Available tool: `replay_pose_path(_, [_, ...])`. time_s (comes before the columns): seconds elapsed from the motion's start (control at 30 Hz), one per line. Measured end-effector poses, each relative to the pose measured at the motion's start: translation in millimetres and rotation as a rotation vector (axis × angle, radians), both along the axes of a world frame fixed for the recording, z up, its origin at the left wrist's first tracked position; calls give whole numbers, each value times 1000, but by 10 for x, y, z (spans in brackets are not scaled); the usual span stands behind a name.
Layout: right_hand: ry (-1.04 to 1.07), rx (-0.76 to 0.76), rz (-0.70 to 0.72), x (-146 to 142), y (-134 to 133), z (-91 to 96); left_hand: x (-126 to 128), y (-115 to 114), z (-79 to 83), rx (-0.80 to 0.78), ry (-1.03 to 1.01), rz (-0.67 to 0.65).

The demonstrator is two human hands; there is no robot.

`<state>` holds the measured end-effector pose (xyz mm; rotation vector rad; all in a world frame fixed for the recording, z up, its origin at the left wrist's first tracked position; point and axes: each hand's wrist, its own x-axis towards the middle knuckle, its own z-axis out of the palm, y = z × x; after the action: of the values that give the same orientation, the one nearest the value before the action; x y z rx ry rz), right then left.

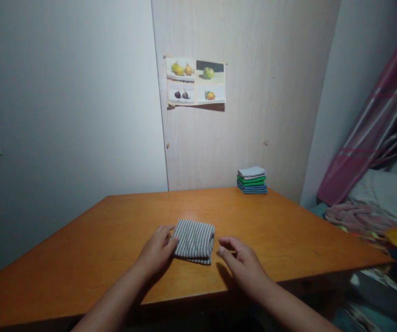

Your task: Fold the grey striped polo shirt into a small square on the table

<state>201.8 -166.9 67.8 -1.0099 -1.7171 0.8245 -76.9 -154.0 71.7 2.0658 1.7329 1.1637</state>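
Observation:
A grey-and-white striped cloth [194, 240], folded into a thick square, lies on the wooden table [115, 258] near its front edge. My left hand [157, 246] rests at the cloth's left side, thumb and forefinger apart, with the thumb tip against the edge. To the right of the cloth, a small gap away, my right hand [241, 260] hovers just over the tabletop. Its fingers are curled loosely and the thumb stands apart from them, with nothing between.
At the table's far right corner stands a stack of folded cloths [252, 180] in grey, green and blue. A fruit picture sheet [196, 82] hangs on the wall panel. Beyond the right edge are a pink curtain [364, 133] and heaped bedding [385, 193].

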Motion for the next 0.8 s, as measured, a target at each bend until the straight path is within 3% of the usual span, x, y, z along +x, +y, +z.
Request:
replay_pose_path(0.07, [-189, 216, -21, -75, 2, 64, -46, 37, -64, -48, -80, -4])
replay_pose_path(0.13, [-352, 339, -22, -173, 20, 110, -21, 31, -108, -79, -141, -22])
replay_pose_path(0.33, [-645, 356, -89, -190, 243, 71, 425, -316, -118, -167, -333, 41])
replay_pose_path(0.43, [-712, 316, -158, 15, 438, 49, 642, -552, -105, -336, -496, -210])
replay_pose_path(0.5, [-734, 288, -163, 143, 547, 73, 667, -622, -58, -394, -573, -308])
replay_pose_path(0.6, [-694, 280, -160, 203, 631, 162, 531, -534, 85, -258, -625, -157])
replay_pose_path(0.7, [-605, 308, -158, 68, 617, 284, 357, -300, 226, -68, -529, 28])
replay_pose_path(0.8, [-595, 324, -108, -186, 546, 405, 311, -60, 252, -13, -379, 43])
